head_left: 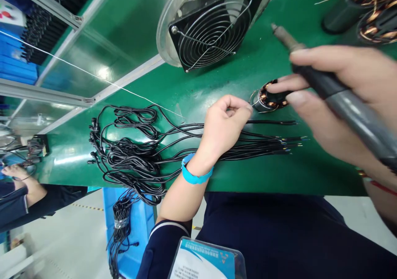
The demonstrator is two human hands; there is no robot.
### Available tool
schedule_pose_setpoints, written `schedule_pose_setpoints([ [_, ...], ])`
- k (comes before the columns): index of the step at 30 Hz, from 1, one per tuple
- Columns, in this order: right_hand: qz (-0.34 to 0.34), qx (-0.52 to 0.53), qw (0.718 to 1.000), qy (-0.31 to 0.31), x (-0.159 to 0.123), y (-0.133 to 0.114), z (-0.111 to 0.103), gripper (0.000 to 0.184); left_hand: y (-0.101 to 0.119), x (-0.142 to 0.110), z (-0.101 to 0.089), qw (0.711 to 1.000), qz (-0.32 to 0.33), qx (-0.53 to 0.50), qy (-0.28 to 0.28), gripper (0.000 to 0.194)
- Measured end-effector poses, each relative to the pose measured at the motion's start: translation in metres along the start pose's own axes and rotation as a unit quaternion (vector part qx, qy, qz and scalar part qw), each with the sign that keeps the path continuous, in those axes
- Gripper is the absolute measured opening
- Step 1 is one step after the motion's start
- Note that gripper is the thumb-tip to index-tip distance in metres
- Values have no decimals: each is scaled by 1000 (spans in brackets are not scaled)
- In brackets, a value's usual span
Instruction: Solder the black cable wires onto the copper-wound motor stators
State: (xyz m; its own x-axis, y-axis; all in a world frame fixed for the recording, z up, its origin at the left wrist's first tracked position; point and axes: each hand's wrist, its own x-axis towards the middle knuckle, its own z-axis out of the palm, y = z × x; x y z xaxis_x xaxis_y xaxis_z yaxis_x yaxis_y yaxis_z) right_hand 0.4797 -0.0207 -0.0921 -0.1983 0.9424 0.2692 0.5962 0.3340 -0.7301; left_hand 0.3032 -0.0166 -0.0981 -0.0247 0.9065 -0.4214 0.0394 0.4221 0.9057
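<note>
My left hand (pixel 225 120) is closed in a pinch on a thin wire that runs to a small motor stator (pixel 269 99) with copper windings on the green bench (pixel 149 84). My right hand (pixel 341 101) is wrapped round a grey soldering iron (pixel 338 91) whose tip points up and left, and one of its fingertips rests on the stator. A blue band circles my left wrist.
A bundle of black cables (pixel 130 151) lies across the bench, bare ends near the stator. A fan with a wire guard (pixel 214 27) stands behind. More wound stators (pixel 372 10) sit top right. Another person's arm (pixel 21 188) is at far left. A blue bin (pixel 136 229) hangs below the edge.
</note>
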Motion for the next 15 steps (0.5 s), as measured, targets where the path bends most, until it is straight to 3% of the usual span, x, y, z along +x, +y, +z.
schedule_pose_setpoints([
  [4, -93, -20, 995, -15, 0, 7, 10, 51, 2, -1, -1, 1000, -4, -6, -7, 20],
  [9, -90, -68, 993, 37, -6, 11, 18, 50, 4, -2, -5, 999, -20, -16, -27, 15],
  [15, -142, -135, 981, 4, -5, 18, 26, 42, 6, -4, -9, 998, -30, -6, -52, 13],
])
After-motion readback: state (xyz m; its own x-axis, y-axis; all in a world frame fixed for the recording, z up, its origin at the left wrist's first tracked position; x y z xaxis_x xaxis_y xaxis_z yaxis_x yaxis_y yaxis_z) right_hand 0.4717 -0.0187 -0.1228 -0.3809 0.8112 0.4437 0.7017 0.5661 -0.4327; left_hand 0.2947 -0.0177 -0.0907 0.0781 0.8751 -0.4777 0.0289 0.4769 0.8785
